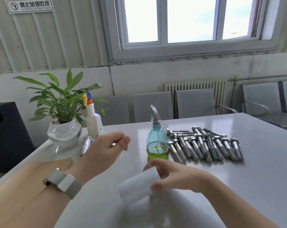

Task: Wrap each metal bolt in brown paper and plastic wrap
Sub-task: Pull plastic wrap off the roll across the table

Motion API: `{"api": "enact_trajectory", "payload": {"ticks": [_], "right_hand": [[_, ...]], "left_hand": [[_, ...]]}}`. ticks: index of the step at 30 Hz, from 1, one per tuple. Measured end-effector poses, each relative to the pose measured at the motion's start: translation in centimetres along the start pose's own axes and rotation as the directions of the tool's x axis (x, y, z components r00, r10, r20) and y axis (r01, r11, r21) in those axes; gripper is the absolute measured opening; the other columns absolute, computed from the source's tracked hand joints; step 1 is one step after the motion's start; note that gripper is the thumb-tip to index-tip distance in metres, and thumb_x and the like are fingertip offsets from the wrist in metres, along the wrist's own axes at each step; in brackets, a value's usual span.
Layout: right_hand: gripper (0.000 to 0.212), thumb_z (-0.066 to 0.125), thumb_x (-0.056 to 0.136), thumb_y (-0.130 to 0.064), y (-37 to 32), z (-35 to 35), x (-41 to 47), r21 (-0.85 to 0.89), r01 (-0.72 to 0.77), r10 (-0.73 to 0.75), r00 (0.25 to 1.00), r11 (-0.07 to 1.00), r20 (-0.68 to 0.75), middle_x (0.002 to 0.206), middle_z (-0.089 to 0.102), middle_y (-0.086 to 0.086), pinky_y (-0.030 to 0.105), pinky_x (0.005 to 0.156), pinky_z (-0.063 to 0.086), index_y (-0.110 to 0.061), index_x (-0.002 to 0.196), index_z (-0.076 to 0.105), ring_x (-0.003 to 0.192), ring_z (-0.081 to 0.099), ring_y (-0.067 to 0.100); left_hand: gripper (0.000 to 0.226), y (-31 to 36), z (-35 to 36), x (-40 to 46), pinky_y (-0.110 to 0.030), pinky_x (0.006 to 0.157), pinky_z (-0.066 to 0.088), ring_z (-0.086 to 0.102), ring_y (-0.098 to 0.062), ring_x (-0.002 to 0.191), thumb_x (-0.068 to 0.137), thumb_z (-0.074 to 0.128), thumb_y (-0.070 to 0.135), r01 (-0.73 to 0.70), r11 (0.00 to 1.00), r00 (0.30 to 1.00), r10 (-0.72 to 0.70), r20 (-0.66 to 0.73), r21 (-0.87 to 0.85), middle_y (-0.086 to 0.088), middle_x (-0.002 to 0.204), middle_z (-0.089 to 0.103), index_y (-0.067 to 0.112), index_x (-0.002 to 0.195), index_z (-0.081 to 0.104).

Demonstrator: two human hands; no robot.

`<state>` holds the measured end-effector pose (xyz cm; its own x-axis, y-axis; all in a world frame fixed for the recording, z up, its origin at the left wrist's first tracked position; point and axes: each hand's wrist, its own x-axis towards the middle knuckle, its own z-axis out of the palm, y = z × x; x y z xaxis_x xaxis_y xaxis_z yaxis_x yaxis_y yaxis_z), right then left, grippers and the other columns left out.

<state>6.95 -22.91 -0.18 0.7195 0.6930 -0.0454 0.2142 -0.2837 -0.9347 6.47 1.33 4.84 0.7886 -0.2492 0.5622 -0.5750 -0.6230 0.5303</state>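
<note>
My right hand [170, 175] grips a white roll of plastic wrap [137, 183] low over the table's front. My left hand [104, 150], blurred by motion, is raised to the left of the roll. Its fingertips are pinched together, apparently on the end of the clear film, which is barely visible. Several bare metal bolts [203, 145] lie in a heap on the right of the table. A sheet of brown paper [37, 171] lies under my left forearm. One bolt wrapped in shiny film [87, 143] lies behind my left hand, near the plant.
A blue spray bottle with green liquid [157, 142] stands just beyond my right hand. A white spray bottle [93, 119] and a potted plant in a glass bowl [63, 129] stand at the back left of the grey table [238, 186]. Metal chairs line the wall behind.
</note>
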Motion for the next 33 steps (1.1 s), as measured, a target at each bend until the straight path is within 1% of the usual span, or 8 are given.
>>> {"api": "enact_trajectory", "payload": {"ticks": [3,6,12,16,20,22,27,33], "right_hand": [[0.065,0.079,0.069,-0.04,0.1,0.2,0.2,0.379,0.06,-0.036,0.997,0.923,-0.07,0.112,0.07,-0.001,0.038,0.096,0.05,-0.014,0.124,0.054,0.11,0.064,0.02],[0.086,0.063,0.08,-0.064,0.4,2.6,1.2,0.617,0.093,-0.116,0.993,0.781,-0.004,0.132,0.059,0.02,0.05,0.107,0.041,0.004,0.131,0.051,0.126,0.053,0.037],[0.079,0.075,0.059,-0.074,0.3,4.9,2.6,0.893,-0.003,0.027,1.0,0.45,-0.01,0.095,0.063,0.025,0.047,0.085,0.052,-0.005,0.095,0.066,0.085,0.065,0.036],[0.074,0.077,0.074,-0.039,0.0,4.5,2.1,0.808,-0.041,0.015,0.999,0.588,0.04,0.119,0.063,0.021,0.046,0.092,0.049,-0.005,0.132,0.046,0.1,0.062,0.031],[0.083,0.087,0.057,-0.045,-0.2,4.4,2.2,0.708,0.016,0.09,0.99,0.706,-0.112,0.095,0.068,0.01,0.032,0.069,0.054,-0.005,0.123,0.058,0.081,0.067,0.02],[0.081,0.089,0.05,-0.046,0.0,4.3,2.3,0.713,0.027,0.133,0.977,0.7,-0.167,0.083,0.065,0.005,0.028,0.062,0.054,-0.005,0.115,0.064,0.073,0.067,0.017],[0.062,0.087,0.063,-0.029,0.0,4.0,2.2,0.639,0.046,0.163,0.95,0.768,-0.265,0.094,0.069,0.018,0.048,0.08,0.057,-0.002,0.11,0.057,0.089,0.07,0.037],[0.061,0.079,0.075,-0.036,0.4,2.1,1.7,0.663,-0.042,0.243,0.946,0.747,-0.214,0.092,0.067,0.017,0.039,0.072,0.057,-0.007,0.124,0.056,0.084,0.068,0.03]], "left_hand": [[0.038,-0.5,-0.9,-1.0,-0.016,0.04,0.023,0.026,-0.008,0.042,0.091,0.058,0.049,0.189,0.92,0.974,-0.221,-0.055,-0.342,0.01,0.046,0.032,0.019,0.067,0.06],[0.031,-0.4,-0.7,-2.3,-0.017,0.038,0.013,0.017,-0.009,0.038,0.086,0.055,0.041,0.299,0.705,0.919,-0.394,-0.004,-0.642,0.001,0.049,0.024,0.018,0.066,0.06],[0.029,-1.0,-0.4,-5.0,-0.012,0.035,0.016,0.017,-0.006,0.031,0.098,0.047,0.028,0.347,0.489,0.843,-0.536,0.038,-0.8,0.001,0.05,0.03,0.008,0.078,0.051],[0.029,-2.4,-0.7,-6.2,-0.017,0.038,0.01,0.018,-0.006,0.029,0.1,0.045,0.025,0.366,0.378,0.79,-0.61,0.069,-0.85,0.0,0.051,0.029,0.01,0.076,0.05],[0.029,-3.7,-0.2,-7.1,-0.017,0.04,0.008,0.018,-0.006,0.027,0.1,0.045,0.022,0.378,0.356,0.758,-0.65,0.064,-0.855,0.001,0.049,0.029,0.011,0.074,0.05],[0.029,-4.2,0.0,-7.3,-0.014,0.038,0.011,0.018,-0.006,0.027,0.1,0.045,0.022,0.38,0.372,0.75,-0.66,0.046,-0.847,0.001,0.048,0.029,0.01,0.075,0.05],[0.026,-5.0,0.2,-7.3,-0.011,0.035,0.015,0.018,-0.007,0.027,0.102,0.044,0.02,0.401,0.491,0.736,-0.675,-0.046,-0.773,0.001,0.047,0.03,0.004,0.082,0.05],[0.023,-5.6,0.2,-7.2,-0.011,0.039,0.014,0.017,-0.008,0.028,0.103,0.043,0.016,0.43,0.572,0.708,-0.693,-0.132,-0.698,0.0,0.045,0.031,0.002,0.086,0.052]]}}
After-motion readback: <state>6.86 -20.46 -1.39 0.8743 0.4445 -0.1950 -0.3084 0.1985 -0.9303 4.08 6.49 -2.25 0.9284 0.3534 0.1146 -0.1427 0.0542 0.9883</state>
